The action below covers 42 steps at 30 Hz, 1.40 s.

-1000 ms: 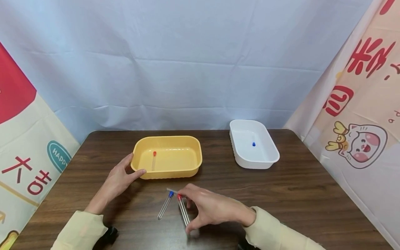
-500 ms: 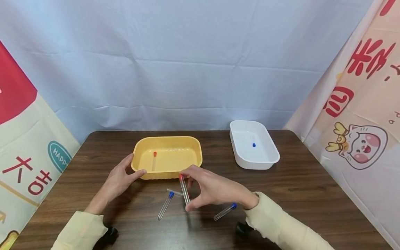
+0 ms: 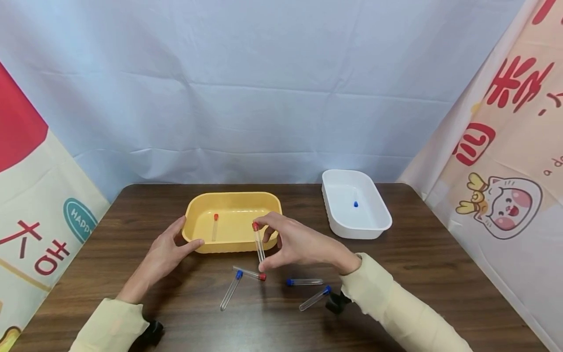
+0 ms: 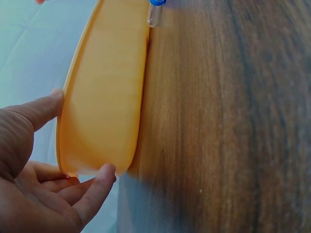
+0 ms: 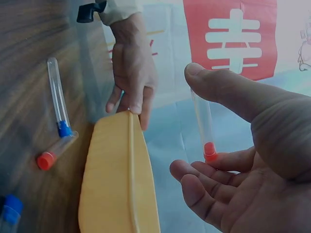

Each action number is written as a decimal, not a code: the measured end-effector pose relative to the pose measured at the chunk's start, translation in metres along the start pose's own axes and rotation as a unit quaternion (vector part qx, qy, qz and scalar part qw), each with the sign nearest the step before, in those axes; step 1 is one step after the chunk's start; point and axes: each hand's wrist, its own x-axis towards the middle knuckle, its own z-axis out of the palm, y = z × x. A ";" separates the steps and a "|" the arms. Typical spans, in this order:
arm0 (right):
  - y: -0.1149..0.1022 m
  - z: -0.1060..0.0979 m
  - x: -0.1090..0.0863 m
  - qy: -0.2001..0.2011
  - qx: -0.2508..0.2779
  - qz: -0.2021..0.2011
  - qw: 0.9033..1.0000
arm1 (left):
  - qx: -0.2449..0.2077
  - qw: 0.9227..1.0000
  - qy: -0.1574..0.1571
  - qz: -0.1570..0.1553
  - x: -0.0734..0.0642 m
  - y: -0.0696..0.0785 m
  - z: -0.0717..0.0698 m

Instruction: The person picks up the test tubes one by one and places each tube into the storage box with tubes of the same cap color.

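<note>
My right hand pinches a clear red-capped test tube lengthwise, thumb at the glass end and a finger at the red cap. It hovers over the front rim of the yellow tray. At the tray's left end my left hand grips the corner, its thumb on the rim and fingers against the outside. Inside the tray lies another red-capped tube. On the table before it, a blue-capped tube touches or nearly touches a red-capped tube. In the right wrist view the held tube is plain.
Two more blue-capped tubes, one level and one slanted, lie below my right hand. A white tray with a blue-capped tube in it stands at the back right. A pale cloth hangs behind the table.
My right hand has lifted the red-capped test tube off the table and carried it away from me to the yellow tray's front rim. The left hand keeps its place.
</note>
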 end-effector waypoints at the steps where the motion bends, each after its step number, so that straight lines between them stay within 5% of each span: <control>1: 0.000 -0.001 0.001 0.003 -0.003 0.000 1.000 | 0.001 1.000 0.000 0.000 0.000 0.000 0.000; 42: 0.019 -0.034 0.075 0.017 0.000 0.037 0.999 | 0.007 1.000 0.000 -0.004 -0.005 0.006 -0.003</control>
